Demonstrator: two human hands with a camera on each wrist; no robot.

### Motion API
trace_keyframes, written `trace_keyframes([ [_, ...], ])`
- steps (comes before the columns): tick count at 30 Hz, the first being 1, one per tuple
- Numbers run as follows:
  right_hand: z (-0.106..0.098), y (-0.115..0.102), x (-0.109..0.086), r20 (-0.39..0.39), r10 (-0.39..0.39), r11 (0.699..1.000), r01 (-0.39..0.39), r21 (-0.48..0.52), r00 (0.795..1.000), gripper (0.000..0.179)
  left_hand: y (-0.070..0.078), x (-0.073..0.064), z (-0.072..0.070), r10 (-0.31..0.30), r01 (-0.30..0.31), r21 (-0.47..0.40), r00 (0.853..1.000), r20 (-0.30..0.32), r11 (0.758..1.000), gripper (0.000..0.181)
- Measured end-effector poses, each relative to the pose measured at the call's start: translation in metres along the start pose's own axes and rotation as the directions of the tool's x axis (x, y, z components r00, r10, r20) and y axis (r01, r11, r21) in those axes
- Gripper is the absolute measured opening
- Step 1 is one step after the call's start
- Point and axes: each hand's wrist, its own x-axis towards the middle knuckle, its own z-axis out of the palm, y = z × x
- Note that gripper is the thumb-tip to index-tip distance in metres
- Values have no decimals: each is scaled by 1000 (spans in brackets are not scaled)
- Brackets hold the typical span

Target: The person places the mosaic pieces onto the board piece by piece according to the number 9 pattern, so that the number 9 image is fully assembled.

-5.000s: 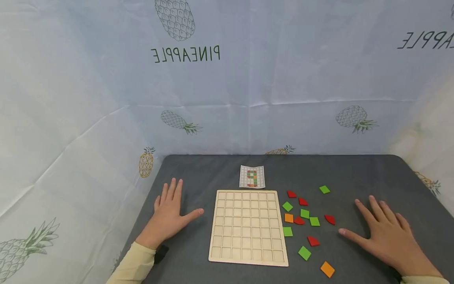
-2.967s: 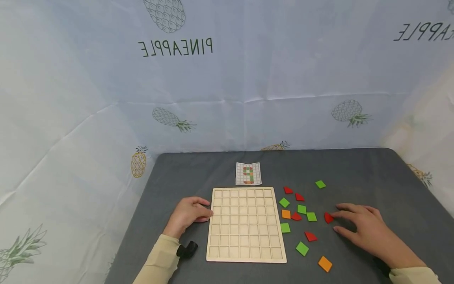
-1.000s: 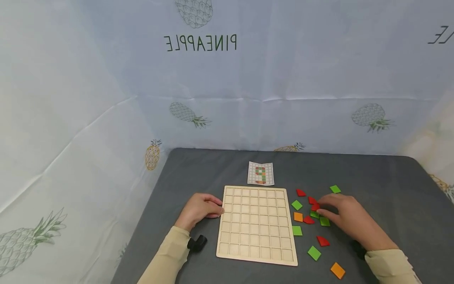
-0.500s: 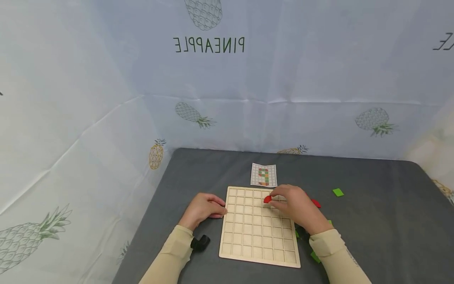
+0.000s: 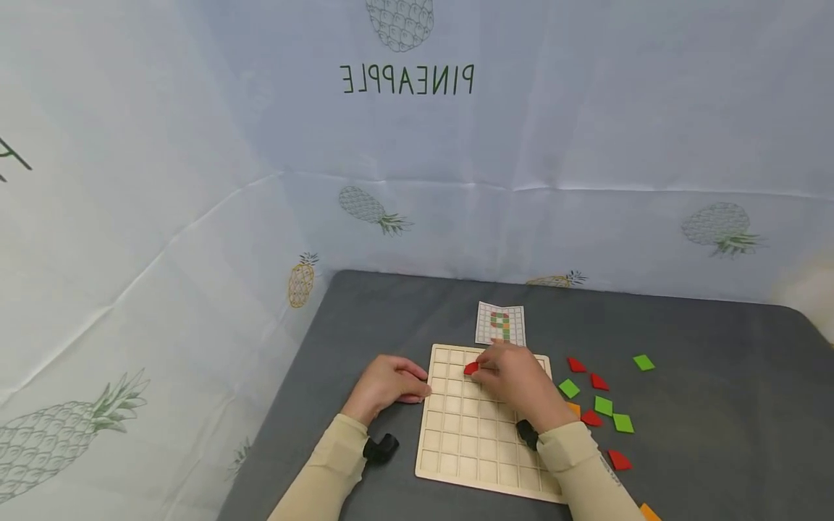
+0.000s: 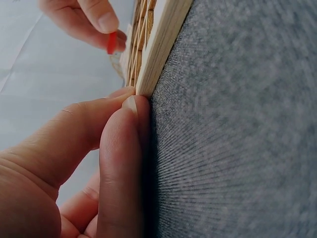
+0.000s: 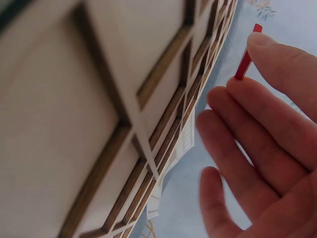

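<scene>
A square wooden grid board (image 5: 449, 440) with shallow cells lies on the dark grey table. My left hand (image 5: 389, 383) pinches its left edge with thumb and forefinger; up close, the left wrist view has the fingertips against the board's side (image 6: 161, 47). Above the board's upper cells, my right hand (image 5: 519, 380) pinches a red quarter-round tile (image 5: 470, 369) between thumb and forefinger. In the right wrist view this tile (image 7: 247, 54) is seen edge-on, apart from the board, while the other fingers hang free. The right hand and forearm hide part of the board's right side.
Right of the board lie loose tiles: several red ones (image 5: 599, 381), several green ones (image 5: 603, 405) and orange ones (image 5: 649, 512), some partly hidden by the right arm. Behind the board sits a printed pattern card (image 5: 485, 318). A pineapple-print cloth (image 5: 443, 239) hangs beyond the table.
My right hand has taken a red tile from the right and carried it left over the board's upper cells. My left hand, first spread flat, has come to the board's left edge and stayed.
</scene>
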Motion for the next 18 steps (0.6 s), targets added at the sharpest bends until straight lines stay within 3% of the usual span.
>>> trace_keyframes([
  [9, 1, 3, 0, 5, -32, 999, 32, -16, 999, 8, 2, -1, 1, 1, -1, -2, 1000, -3, 1000, 29],
  [18, 4, 3, 1, 18, 24, 999, -23, -40, 1000, 11, 2, 0, 3, -5, 5, 10, 1000, -13, 1000, 28],
])
